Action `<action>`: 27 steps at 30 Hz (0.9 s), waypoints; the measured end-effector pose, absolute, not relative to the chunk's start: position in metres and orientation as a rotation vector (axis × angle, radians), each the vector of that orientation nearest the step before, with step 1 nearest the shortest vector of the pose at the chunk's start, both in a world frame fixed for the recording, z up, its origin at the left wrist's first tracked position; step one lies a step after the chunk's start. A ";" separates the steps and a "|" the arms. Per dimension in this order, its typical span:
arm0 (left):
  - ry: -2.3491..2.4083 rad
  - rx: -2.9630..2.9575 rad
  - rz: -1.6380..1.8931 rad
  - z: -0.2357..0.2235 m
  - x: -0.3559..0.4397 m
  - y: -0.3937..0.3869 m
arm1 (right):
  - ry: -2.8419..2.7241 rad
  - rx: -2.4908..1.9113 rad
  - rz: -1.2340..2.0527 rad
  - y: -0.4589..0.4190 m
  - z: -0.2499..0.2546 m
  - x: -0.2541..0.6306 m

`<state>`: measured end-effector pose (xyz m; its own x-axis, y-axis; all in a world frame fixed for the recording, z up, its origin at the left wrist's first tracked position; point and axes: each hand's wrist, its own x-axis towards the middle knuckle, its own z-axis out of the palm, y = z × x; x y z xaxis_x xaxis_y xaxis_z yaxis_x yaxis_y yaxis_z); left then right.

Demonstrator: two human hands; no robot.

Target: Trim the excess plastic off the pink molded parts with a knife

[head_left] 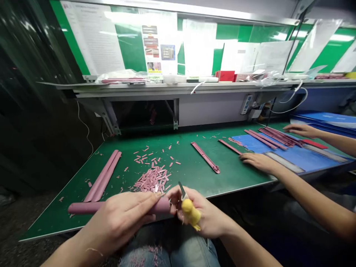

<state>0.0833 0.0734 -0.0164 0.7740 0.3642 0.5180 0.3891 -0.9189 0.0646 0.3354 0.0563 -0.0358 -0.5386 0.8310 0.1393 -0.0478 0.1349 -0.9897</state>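
The left hand [125, 212] clasps a pink tube [83, 208] while the right hand [207, 215] grasps a yellow-handled blade [190, 210], whose slipping could gouge the tube or cut the left hand.

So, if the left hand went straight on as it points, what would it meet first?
Most likely the right hand, close ahead of the left hand, though the depth is unclear.

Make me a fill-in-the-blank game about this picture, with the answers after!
Besides the left hand and right hand, ____ more hands show.
The tool in the right hand has a ____ handle.
The tabletop under the pink scraps is ____.
The mat under the strips is ____.

Answers: two, yellow, green, blue.
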 end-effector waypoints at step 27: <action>-0.859 -2.698 -0.803 0.005 -0.027 0.095 | -2.463 -0.541 -0.227 0.145 -0.020 0.217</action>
<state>-0.0270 0.0950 0.0047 0.6837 0.4759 0.5532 0.5837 -0.8116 -0.0232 0.2171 0.1454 -0.0202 -0.7365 0.3270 0.5921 0.4297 0.9022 0.0363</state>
